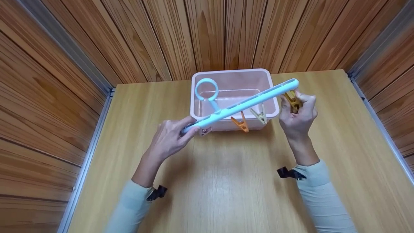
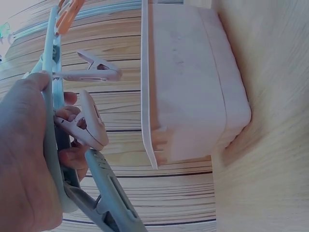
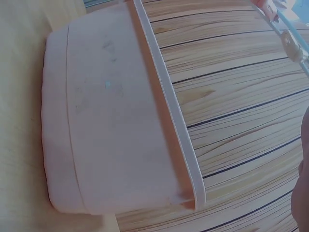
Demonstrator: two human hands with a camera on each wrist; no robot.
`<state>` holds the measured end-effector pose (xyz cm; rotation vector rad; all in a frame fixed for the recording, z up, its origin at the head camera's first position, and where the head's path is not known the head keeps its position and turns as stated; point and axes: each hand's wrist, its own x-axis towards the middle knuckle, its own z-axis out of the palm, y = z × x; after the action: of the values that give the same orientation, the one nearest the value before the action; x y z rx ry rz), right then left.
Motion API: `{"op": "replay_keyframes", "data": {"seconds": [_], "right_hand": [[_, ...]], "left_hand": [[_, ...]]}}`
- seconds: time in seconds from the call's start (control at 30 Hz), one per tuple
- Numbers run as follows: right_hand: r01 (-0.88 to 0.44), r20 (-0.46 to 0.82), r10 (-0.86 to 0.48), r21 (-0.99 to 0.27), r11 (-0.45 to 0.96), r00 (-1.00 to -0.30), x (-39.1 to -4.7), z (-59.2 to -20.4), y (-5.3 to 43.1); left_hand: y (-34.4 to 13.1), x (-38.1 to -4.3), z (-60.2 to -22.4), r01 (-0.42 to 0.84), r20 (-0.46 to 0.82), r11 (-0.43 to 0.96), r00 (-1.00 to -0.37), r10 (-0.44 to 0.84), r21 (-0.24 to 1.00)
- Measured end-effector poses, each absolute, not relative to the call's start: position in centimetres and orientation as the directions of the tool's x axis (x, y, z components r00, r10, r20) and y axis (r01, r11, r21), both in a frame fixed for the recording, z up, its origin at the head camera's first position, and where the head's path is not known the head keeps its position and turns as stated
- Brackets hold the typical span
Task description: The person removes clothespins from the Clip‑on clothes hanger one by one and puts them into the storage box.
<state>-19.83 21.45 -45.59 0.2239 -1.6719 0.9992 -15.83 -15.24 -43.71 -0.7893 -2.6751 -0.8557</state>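
Observation:
A light blue clip hanger (image 1: pixel 245 104) with a ring hook (image 1: pixel 207 79) is held slanted above a pink bin, its right end higher. My left hand (image 1: pixel 169 136) grips the lower left end. At the upper right end, my right hand (image 1: pixel 299 118) pinches a mustard-yellow clothespin (image 1: pixel 293 101); whether it is joined to the bar is hidden. An orange clothespin (image 1: pixel 241 124) and a cream clothespin (image 1: pixel 259 115) hang from the bar between the hands. In the left wrist view, pink clothespins (image 2: pixel 99 73) and a grey-blue clothespin (image 2: pixel 113 193) hang near my left hand.
The pink bin (image 1: pixel 272 97) stands at the back of the wooden table (image 1: pixel 220 181), below the hanger. Wood-plank walls (image 1: pixel 210 35) rise behind and at both sides, with metal rails (image 1: pixel 84 155) along the table's side edges.

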Motion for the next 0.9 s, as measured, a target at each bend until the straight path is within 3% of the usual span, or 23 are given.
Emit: {"op": "replay_keyframes", "data": {"seconds": [0.27, 0.7, 0.9], "right_hand": [[-0.604, 0.896, 0.233, -0.430, 0.671, -0.378, -20.0, -45.0, 22.1], [-0.725, 0.857, -0.128, -0.334, 0.602, -0.500, -19.7, -44.9, 24.2], [-0.692, 0.846, -0.245, -0.185, 0.698, -0.473, -20.0, -44.3, 25.2]], "left_hand": [[-15.8, -15.8, -43.3, 0.545, 0.371, 0.686, -0.836, 0.404, 0.482], [-16.2, -15.9, -43.7, 0.510, 0.327, 0.684, -0.860, 0.392, 0.521], [-16.5, -16.0, -43.7, 0.510, 0.327, 0.676, -0.860, 0.392, 0.531]]}}
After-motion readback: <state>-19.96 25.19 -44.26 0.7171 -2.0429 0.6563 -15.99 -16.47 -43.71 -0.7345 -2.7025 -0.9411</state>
